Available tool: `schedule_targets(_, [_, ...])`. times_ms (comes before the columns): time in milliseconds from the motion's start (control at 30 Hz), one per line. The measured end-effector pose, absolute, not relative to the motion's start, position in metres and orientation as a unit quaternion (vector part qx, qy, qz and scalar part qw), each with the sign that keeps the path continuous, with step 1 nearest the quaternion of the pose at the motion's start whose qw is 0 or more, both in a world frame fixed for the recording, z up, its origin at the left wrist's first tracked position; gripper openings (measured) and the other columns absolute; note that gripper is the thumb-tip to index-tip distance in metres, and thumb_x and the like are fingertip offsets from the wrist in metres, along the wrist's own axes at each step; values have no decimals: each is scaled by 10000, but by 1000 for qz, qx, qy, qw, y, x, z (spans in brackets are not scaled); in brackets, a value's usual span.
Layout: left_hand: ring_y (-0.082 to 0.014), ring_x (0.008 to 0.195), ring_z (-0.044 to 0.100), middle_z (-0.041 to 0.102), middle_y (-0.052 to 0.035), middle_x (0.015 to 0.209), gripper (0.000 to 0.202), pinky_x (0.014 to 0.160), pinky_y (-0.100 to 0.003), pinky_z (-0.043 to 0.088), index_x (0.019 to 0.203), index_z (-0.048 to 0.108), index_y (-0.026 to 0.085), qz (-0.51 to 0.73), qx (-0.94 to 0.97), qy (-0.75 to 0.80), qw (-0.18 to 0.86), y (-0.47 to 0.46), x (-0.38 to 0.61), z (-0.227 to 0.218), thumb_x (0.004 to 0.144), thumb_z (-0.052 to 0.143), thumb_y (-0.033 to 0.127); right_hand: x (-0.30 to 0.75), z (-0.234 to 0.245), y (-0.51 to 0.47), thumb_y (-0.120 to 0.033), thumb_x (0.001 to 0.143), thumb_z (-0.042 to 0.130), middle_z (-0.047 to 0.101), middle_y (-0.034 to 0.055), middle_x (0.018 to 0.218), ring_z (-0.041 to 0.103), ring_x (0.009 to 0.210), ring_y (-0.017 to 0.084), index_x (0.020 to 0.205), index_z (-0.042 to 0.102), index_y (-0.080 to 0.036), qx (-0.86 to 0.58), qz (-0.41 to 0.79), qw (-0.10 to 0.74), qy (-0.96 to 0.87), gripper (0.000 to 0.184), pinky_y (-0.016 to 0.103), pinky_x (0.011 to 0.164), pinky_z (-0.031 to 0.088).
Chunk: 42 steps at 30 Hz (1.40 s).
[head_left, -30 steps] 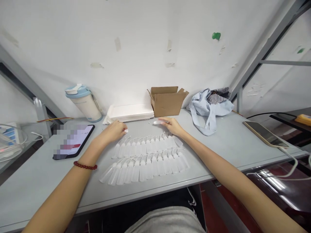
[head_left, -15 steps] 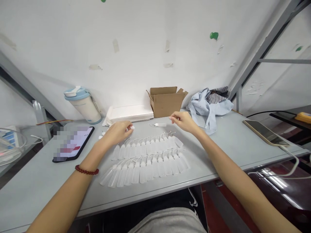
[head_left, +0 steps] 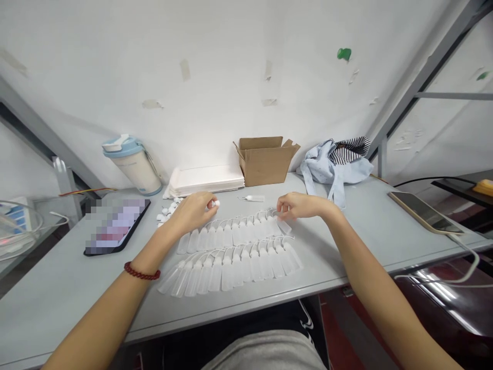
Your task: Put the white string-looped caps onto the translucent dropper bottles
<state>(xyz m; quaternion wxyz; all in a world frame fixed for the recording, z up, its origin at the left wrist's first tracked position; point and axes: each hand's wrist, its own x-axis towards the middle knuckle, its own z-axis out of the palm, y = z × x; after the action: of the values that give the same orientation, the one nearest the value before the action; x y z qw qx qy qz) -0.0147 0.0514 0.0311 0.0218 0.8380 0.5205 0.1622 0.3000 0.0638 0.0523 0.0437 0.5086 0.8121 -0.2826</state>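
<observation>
Small translucent squeeze bottles with white tops and thin curved cords lie in two rows, a back row [head_left: 217,239] and a front row [head_left: 229,272]. A small white cap [head_left: 216,203] is pinched in the fingertips of my left hand [head_left: 198,208], above the back row's left part. My right hand [head_left: 295,205] has its fingers closed at the top of the rightmost squeeze bottle [head_left: 284,227] in the back row; the fingers hide its neck. Beyond the rows lies a single squeeze bottle [head_left: 254,198] with a thin tip pointing left. More white caps [head_left: 165,210] sit partly behind my left hand.
At the back stand a tumbler [head_left: 134,167], a stack of white sheets or envelopes [head_left: 208,180], an open cardboard box [head_left: 265,167] and a light blue cloth bag [head_left: 337,167]. One phone [head_left: 119,226] lies left, another phone [head_left: 421,213] with a cable lies right.
My right hand has come down and nearer, from beside the single bottle to the back row's right end. My left hand has shifted slightly right with the cap, showing more caps behind it.
</observation>
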Motion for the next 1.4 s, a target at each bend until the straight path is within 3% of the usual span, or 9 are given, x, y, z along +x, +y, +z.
schedule_targets(133, [-207, 718, 584, 647, -50, 812, 256, 615, -298, 370, 898, 612, 168, 167, 836, 522, 23, 50, -13, 32, 824, 424, 325, 298, 52, 63, -362, 734, 615, 668, 71, 846, 600, 643, 163, 1085, 527, -153, 517, -316, 68, 792, 418, 262, 562, 430])
schedule_targets(267, [-208, 716, 583, 646, -50, 807, 263, 615, -299, 367, 892, 610, 166, 164, 836, 523, 22, 49, -12, 32, 823, 419, 333, 292, 50, 61, -313, 710, 632, 659, 83, 843, 595, 602, 153, 1043, 541, -125, 524, -341, 92, 775, 393, 255, 523, 436])
schedule_targets(433, [-204, 718, 579, 653, -53, 814, 262, 629, -299, 375, 897, 607, 166, 166, 837, 520, 34, 48, -10, 31, 828, 418, 333, 293, 46, 64, -174, 667, 599, 655, 81, 764, 592, 595, 170, 976, 583, -113, 556, -295, 61, 775, 316, 255, 495, 407])
schedule_targets(500, [-192, 695, 573, 655, -46, 786, 247, 629, -295, 380, 874, 613, 166, 170, 840, 511, 61, 44, -6, 32, 829, 435, 331, 295, 47, 65, -160, 674, 587, 656, 75, 754, 587, 612, 173, 945, 608, -115, 552, -272, 10, 789, 275, 258, 507, 398])
schedule_targets(600, [-166, 627, 554, 644, -24, 705, 242, 601, -275, 389, 830, 633, 170, 193, 839, 490, 137, 35, 3, 39, 829, 468, 347, 292, 50, 64, -201, 760, 547, 647, 53, 759, 585, 645, 159, 1014, 614, -123, 514, -284, -139, 798, 274, 263, 556, 421])
schedule_targets(700, [-152, 628, 556, 649, -15, 707, 264, 577, -250, 400, 852, 658, 178, 234, 817, 476, 228, 25, 13, 49, 831, 499, 387, 279, 52, 56, -282, 845, 507, 639, 45, 818, 597, 673, 141, 1116, 593, -141, 427, -362, -288, 777, 318, 284, 639, 474])
schedule_targets(800, [-148, 633, 555, 650, -15, 721, 287, 573, -243, 407, 853, 667, 177, 262, 795, 467, 284, 17, 21, 56, 834, 514, 418, 260, 49, 47, -311, 871, 512, 635, 45, 869, 605, 745, 143, 1151, 598, -170, 320, -460, -353, 749, 325, 298, 683, 502])
schedule_targets(1067, [-144, 717, 569, 681, -36, 904, 287, 568, -223, 430, 1012, 650, 189, 313, 771, 444, 333, 12, 23, 62, 873, 476, 370, 236, 38, 34, -326, 899, 522, 639, 44, 932, 590, 772, 127, 1148, 632, -193, 248, -537, -327, 737, 304, 260, 662, 485])
schedule_targets(1400, [-158, 713, 572, 673, -32, 831, 274, 567, -235, 423, 872, 656, 183, 280, 806, 427, 300, 12, 21, 62, 874, 471, 384, 232, 35, 30, -333, 898, 506, 597, 28, 875, 552, 715, 125, 1071, 585, -179, 282, -512, -318, 746, 245, 269, 644, 438])
